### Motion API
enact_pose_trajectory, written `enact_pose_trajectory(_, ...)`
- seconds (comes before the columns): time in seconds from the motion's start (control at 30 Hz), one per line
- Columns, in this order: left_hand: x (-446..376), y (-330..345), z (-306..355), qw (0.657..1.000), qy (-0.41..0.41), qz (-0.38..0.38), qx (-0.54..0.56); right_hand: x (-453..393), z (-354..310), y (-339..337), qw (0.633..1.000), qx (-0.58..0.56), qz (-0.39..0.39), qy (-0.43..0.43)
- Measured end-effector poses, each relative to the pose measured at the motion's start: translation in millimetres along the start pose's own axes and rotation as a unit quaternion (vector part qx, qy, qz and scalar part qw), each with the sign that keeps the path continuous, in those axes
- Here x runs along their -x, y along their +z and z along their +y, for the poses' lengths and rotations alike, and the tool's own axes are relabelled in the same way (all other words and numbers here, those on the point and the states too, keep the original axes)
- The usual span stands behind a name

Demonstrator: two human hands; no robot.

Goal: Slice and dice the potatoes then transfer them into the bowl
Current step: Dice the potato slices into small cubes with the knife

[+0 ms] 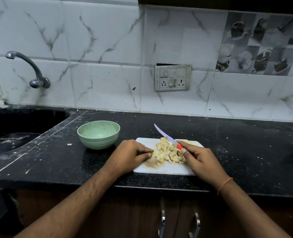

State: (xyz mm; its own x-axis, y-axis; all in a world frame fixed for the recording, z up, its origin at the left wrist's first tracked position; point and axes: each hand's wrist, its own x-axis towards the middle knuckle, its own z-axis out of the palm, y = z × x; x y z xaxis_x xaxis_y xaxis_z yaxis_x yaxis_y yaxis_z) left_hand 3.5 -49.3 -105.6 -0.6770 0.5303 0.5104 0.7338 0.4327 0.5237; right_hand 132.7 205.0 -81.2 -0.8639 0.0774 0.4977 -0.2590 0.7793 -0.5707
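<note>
From the cutting board (166, 167), bare black counter (237, 152) lies open toward three o'clock, while the green bowl (98, 136) stands near at ten o'clock and the tiled wall (108, 83) closes twelve o'clock.

The countertop (237, 152) looks like black speckled stone, polished but dusted with pale specks. The cutting board (168, 168) seems smooth white plastic, stained brown near the left. The green bowl (98, 137) has a matt, ridged plastic look. The knife (164, 133) shows a glossy coloured blade and red plastic handle. Wall tiles (108, 48) are glossy marble-patterned ceramic; the tap (28, 66) is shiny metal
</note>
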Motion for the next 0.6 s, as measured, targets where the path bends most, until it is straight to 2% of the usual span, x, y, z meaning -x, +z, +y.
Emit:
enact_pose_trajectory(0.2,-14,0,3,0.995,-0.001,0.064,0.082,-5,14,2,0.997,-0.064,-0.012,0.031)
enact_pose_trajectory(0.47,-62,0,29,0.984,-0.046,-0.059,0.161,-10,22,7,0.999,-0.040,-0.016,0.014)
enact_pose_trajectory(0.6,-65,12,27,0.962,-0.064,-0.059,0.258,-9,23,10,1.000,0.011,-0.022,-0.001)
